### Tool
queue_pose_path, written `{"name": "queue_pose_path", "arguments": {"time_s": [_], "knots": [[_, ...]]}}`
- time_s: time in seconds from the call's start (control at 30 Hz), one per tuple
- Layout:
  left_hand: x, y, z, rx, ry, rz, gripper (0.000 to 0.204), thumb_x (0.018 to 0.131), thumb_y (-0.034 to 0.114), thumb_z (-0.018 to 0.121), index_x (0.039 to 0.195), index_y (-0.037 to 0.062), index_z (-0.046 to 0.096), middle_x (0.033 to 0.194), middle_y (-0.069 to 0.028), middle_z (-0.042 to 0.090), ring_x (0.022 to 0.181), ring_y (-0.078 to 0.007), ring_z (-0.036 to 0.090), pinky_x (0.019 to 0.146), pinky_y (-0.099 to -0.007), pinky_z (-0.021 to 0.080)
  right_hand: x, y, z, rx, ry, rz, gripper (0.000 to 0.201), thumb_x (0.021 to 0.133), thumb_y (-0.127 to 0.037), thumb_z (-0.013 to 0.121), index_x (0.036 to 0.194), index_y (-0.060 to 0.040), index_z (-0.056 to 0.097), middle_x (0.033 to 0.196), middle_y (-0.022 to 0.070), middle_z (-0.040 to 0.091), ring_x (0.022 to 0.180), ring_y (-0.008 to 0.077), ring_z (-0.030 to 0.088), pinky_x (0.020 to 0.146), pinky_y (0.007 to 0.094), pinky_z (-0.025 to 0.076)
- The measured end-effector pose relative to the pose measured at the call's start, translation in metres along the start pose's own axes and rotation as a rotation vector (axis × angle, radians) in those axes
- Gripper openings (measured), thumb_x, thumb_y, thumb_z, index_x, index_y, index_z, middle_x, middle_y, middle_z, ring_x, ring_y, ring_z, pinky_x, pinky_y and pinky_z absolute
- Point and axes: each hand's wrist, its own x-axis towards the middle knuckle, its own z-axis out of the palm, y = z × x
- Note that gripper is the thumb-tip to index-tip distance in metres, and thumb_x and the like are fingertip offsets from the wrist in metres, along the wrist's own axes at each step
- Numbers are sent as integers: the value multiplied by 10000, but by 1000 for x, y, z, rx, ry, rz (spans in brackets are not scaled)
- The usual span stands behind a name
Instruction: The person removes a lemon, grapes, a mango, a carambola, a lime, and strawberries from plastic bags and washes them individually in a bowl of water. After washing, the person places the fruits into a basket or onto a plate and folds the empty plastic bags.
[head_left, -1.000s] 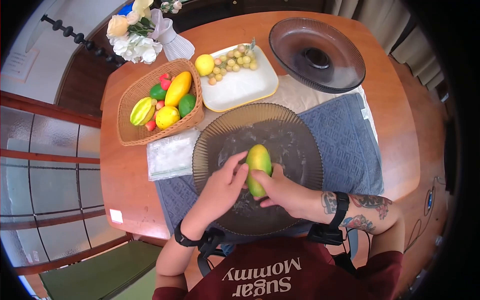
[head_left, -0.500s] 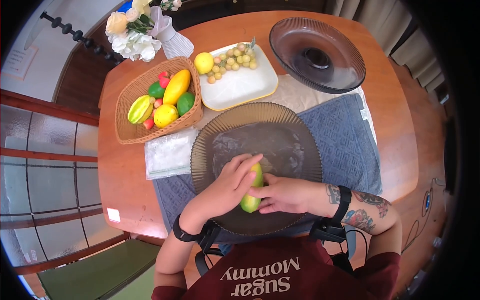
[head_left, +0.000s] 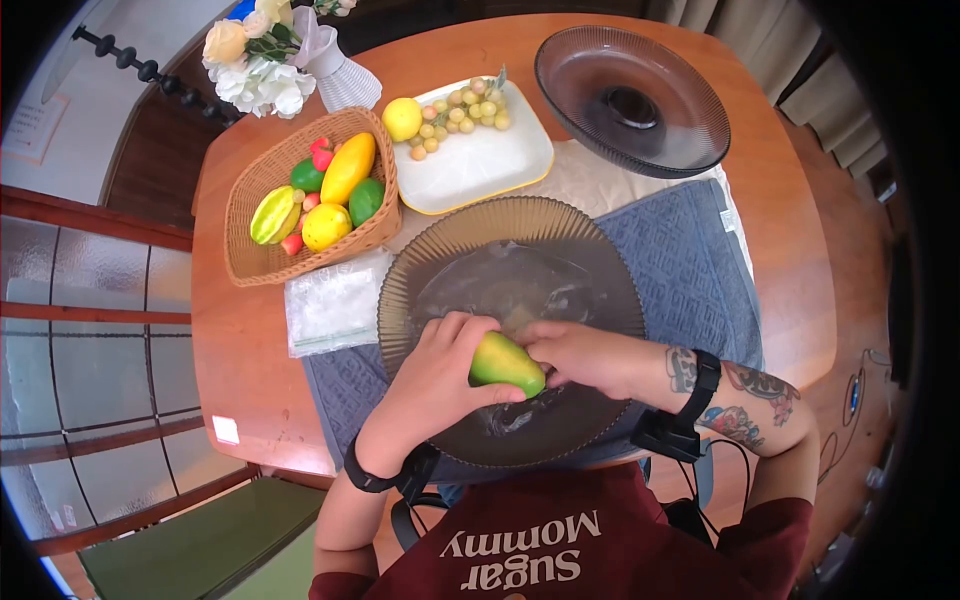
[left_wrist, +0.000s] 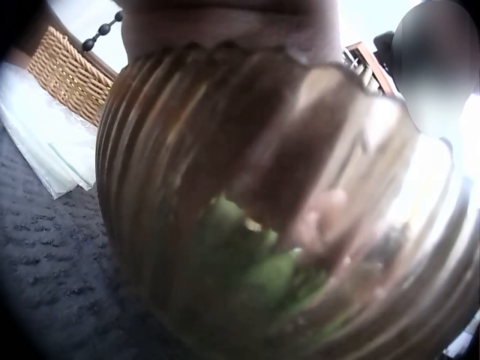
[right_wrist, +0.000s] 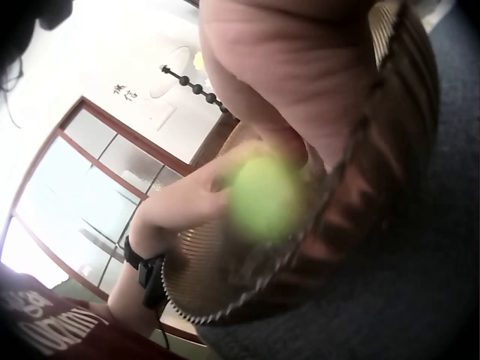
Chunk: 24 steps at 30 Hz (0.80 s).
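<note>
A green-yellow mango is held over the large smoky ribbed bowl, which has water in it. My left hand grips the mango, thumb along its near side and fingers over the far side. My right hand is at the mango's right end, its fingers lightly bent and touching the far side; some fingertips are hidden. In the right wrist view the mango shows as a blurred green end above the bowl. The left wrist view is mostly the bowl's ribbed wall, with green showing through.
A wicker basket of assorted fruit stands at the left, with a clear plastic bag before it. Behind the bowl, a white tray bears grapes and a yellow fruit. A second dark ribbed dish sits back right. A blue towel lies under the bowl.
The mango has turned from roughly upright in the head view to slanting down rightward. My left hand has wrapped round it; my right hand has shifted to its right end.
</note>
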Motion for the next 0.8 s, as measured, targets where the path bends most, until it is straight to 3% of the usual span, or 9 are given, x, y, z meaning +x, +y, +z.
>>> {"name": "queue_pose_path", "arguments": {"time_s": [0.07,0.13,0.17,0.27,0.33,0.47,0.53,0.63,0.8], "knots": [[2,5,5,70,92,-75,651,752,435,809,1223,63,557,1166,-164,564,1118,-377,525,952,-430,438,5,-8,-1,-147,85,-94,424,983,-235,475,1373,-74,503,1260,78,591,1168,203,549,1002,336,418],[6,7,9,103,114,-92,628,745,433,812,1188,63,566,1141,-158,576,1097,-372,535,936,-430,448,13,-17,-1,-150,367,-143,433,955,-209,507,1349,-30,515,1325,132,531,1234,257,503,1043,347,398],[8,7,11,137,136,-109,605,739,432,815,1153,62,576,1117,-152,589,1077,-367,544,920,-431,457,12,-21,3,-317,444,-141,456,974,-241,479,1372,-18,490,1393,184,457,1311,296,441,1075,367,377],[14,11,12,190,137,-155,568,732,407,814,1112,63,571,1079,-147,608,1050,-372,561,892,-439,471,13,-15,14,-347,282,-290,486,936,-300,496,1319,-8,558,1287,231,574,1178,373,569,978,422,473],[16,4,14,184,156,-149,549,733,393,809,1098,62,568,1053,-151,616,1029,-377,570,874,-444,478,7,-10,27,-312,246,-244,550,972,-343,444,1410,-11,471,1352,269,503,1240,418,506,1050,439,414],[16,-3,18,208,216,-117,503,747,358,790,1079,57,562,1001,-161,630,985,-390,587,833,-456,491,7,13,30,-600,278,-394,673,1011,-395,420,1516,21,258,1436,312,373,1324,486,368,1111,485,328],[16,-5,20,204,215,-116,516,751,399,784,1073,62,565,1010,-153,622,987,-381,587,809,-460,511,2,23,30,-610,291,-574,724,998,-407,499,1520,22,239,1425,320,377,1288,481,402,1097,491,342],[17,0,19,159,217,-137,506,763,396,775,1079,59,566,1020,-155,617,991,-380,583,820,-456,505,-19,9,26,-803,252,-530,801,949,-388,623,1515,12,222,1411,321,384,1289,486,398,1081,498,360],[16,0,16,110,212,-123,446,815,332,739,1115,46,574,1031,-173,613,1001,-383,572,871,-441,468,-15,5,17,-822,234,-501,780,873,-302,737,1423,10,282,1369,311,423,1235,485,475,1019,484,425]]}}
